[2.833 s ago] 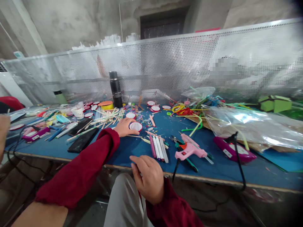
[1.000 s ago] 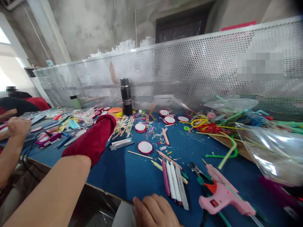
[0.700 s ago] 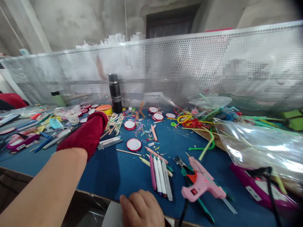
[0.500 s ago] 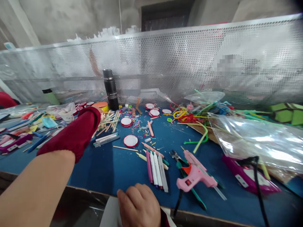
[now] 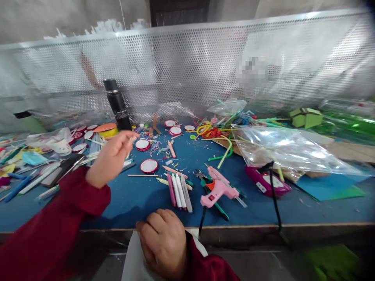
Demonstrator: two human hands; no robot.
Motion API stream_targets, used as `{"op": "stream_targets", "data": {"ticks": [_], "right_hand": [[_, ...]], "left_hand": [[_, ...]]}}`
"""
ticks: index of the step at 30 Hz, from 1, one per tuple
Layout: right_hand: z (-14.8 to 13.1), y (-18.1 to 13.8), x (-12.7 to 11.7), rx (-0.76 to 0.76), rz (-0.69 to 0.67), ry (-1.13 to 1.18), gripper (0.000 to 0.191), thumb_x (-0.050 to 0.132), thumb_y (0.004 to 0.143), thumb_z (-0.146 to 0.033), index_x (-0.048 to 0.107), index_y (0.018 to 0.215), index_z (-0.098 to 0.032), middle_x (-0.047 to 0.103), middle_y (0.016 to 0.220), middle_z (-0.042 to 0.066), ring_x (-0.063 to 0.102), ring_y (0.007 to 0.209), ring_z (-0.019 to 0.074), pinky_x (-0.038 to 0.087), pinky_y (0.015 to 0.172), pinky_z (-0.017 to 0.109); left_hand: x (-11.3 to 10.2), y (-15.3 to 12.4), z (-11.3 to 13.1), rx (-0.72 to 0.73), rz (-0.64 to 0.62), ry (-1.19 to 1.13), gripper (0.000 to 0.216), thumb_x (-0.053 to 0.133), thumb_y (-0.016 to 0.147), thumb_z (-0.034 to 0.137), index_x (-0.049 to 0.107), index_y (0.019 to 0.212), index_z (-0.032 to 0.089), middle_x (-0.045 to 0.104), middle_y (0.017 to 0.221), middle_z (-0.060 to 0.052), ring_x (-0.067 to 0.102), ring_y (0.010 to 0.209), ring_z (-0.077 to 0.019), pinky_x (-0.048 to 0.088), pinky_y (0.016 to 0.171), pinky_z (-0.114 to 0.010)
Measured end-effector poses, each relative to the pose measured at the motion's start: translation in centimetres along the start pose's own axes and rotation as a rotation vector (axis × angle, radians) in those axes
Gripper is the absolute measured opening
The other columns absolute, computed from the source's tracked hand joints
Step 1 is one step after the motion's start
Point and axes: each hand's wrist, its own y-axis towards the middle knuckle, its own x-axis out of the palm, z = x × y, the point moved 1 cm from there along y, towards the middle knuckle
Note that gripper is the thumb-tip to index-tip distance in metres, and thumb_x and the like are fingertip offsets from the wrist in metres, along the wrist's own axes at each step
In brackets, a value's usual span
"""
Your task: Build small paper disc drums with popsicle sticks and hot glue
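Note:
My left hand (image 5: 109,158) is raised over the left part of the blue table, fingers pinched together. Something small and pale, like the end of a wooden stick (image 5: 133,139), shows at its fingertips; the rest is hidden. Beside it lie white discs with red rims, one close to the fingers (image 5: 142,144) and one nearer me (image 5: 149,166). My right hand (image 5: 164,242) is closed in a fist in front of the table edge, its palm side hidden. Just beyond it are several markers (image 5: 179,191) side by side and a pink glue gun (image 5: 219,189) lying over green-handled pliers (image 5: 200,175).
A black bottle (image 5: 117,105) stands at the back before a perforated metal screen (image 5: 181,70). A roll of yellow tape (image 5: 108,132) is left of it. To the right lie a clear plastic bag (image 5: 281,148), a purple device with a black cable (image 5: 268,181) and coloured pipe cleaners (image 5: 224,152).
My left hand has drawn back from the far left area toward me, now with a pale bit in its fingers. The view has turned right. My right hand stays closed near the edge.

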Motion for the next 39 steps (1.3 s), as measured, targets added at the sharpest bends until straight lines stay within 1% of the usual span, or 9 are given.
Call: {"op": "stream_targets", "data": {"ticks": [6, 11, 14, 20, 25, 28, 31, 34, 39], "right_hand": [[-0.4, -0.5, -1.3, 0.023, 0.046, 0.171, 0.024, 0.043, 0.098, -0.023, 0.067, 0.096, -0.021, 0.063, 0.075, 0.002, 0.054, 0.069, 0.0162, 0.036, 0.062, 0.033], [-1.1, -1.3, -2.5, -0.019, 0.201, 0.231, 0.018, 0.048, 0.097, -0.021, 0.066, 0.096, -0.019, 0.065, 0.07, 0.002, 0.055, 0.063, 0.0148, 0.039, 0.059, 0.03], [-0.9, -1.4, -3.3, -0.048, 0.24, 0.232, 0.016, 0.051, 0.096, -0.02, 0.067, 0.098, -0.018, 0.065, 0.068, 0.002, 0.056, 0.061, 0.0143, 0.041, 0.058, 0.029], [-0.3, -0.6, -5.3, -0.02, 0.191, 0.296, 0.017, 0.057, 0.09, -0.01, 0.068, 0.102, -0.016, 0.069, 0.076, 0.005, 0.06, 0.067, 0.0163, 0.047, 0.063, 0.03], [-0.4, -0.9, -5.5, 0.0, 0.198, 0.328, 0.021, 0.06, 0.087, -0.006, 0.068, 0.104, -0.015, 0.07, 0.078, 0.006, 0.06, 0.069, 0.0174, 0.048, 0.066, 0.032], [-0.3, -1.6, -4.4, 0.006, 0.174, 0.327, 0.02, 0.058, 0.088, -0.007, 0.068, 0.103, -0.015, 0.069, 0.076, 0.006, 0.059, 0.068, 0.0173, 0.046, 0.064, 0.032], [-0.1, -2.2, -3.2, 0.012, 0.137, 0.298, 0.019, 0.057, 0.088, -0.009, 0.067, 0.102, -0.016, 0.069, 0.077, 0.006, 0.058, 0.068, 0.0177, 0.044, 0.063, 0.032], [-0.1, -2.6, -2.3, 0.008, 0.104, 0.284, 0.017, 0.056, 0.089, -0.011, 0.067, 0.1, -0.017, 0.069, 0.077, 0.005, 0.058, 0.069, 0.018, 0.043, 0.063, 0.031], [0.0, -3.1, -1.9, -0.012, 0.083, 0.274, 0.016, 0.054, 0.092, -0.015, 0.066, 0.102, -0.017, 0.069, 0.078, 0.006, 0.058, 0.07, 0.0186, 0.043, 0.063, 0.032]], "left_hand": [[4.4, -3.7, 0.9, -0.125, -0.105, -0.259, 0.037, 0.05, 0.094, 0.048, 0.052, 0.068, 0.022, 0.041, 0.063, 0.002, 0.038, 0.059, -0.0144, 0.031, 0.056, -0.029], [6.2, -4.9, 0.5, -0.4, -0.049, -0.746, 0.043, 0.06, 0.087, 0.046, 0.043, 0.058, 0.02, 0.029, 0.055, 0.004, 0.025, 0.048, -0.0098, 0.018, 0.047, -0.026], [6.9, -6.4, 0.8, -0.505, -0.012, -0.994, 0.04, 0.063, 0.088, 0.046, 0.047, 0.062, 0.02, 0.028, 0.053, 0.006, 0.023, 0.046, -0.008, 0.016, 0.044, -0.024], [7.1, -8.6, 1.3, -0.588, 0.035, -1.285, 0.031, 0.075, 0.083, 0.037, 0.064, 0.105, 0.018, 0.048, 0.075, 0.002, 0.045, 0.064, -0.0073, 0.037, 0.055, -0.018], [7.1, -10.2, 1.0, -0.535, 0.059, -1.138, 0.029, 0.062, 0.093, 0.043, 0.063, 0.112, 0.022, 0.042, 0.067, 0.005, 0.034, 0.054, -0.0073, 0.024, 0.048, -0.019], [5.8, -9.5, 1.2, -0.456, -0.023, -0.848, 0.028, 0.063, 0.091, 0.043, 0.07, 0.1, 0.018, 0.047, 0.065, 0.003, 0.038, 0.058, -0.0096, 0.029, 0.053, -0.022], [3.9, -6.2, 1.6, -0.273, -0.168, -0.464, 0.025, 0.066, 0.087, 0.04, 0.076, 0.087, 0.017, 0.063, 0.076, -0.001, 0.049, 0.068, -0.0133, 0.036, 0.064, -0.025], [3.3, -1.3, 1.3, -0.063, -0.247, -0.076, 0.025, 0.066, 0.086, 0.039, 0.08, 0.098, 0.022, 0.06, 0.065, 0.002, 0.044, 0.059, -0.0123, 0.029, 0.059, -0.026], [6.3, 4.0, -0.1, 0.191, -0.45, 0.156, 0.019, 0.067, 0.082, 0.025, 0.082, 0.094, 0.02, 0.072, 0.08, -0.002, 0.057, 0.069, -0.0142, 0.034, 0.064, -0.026]]}}
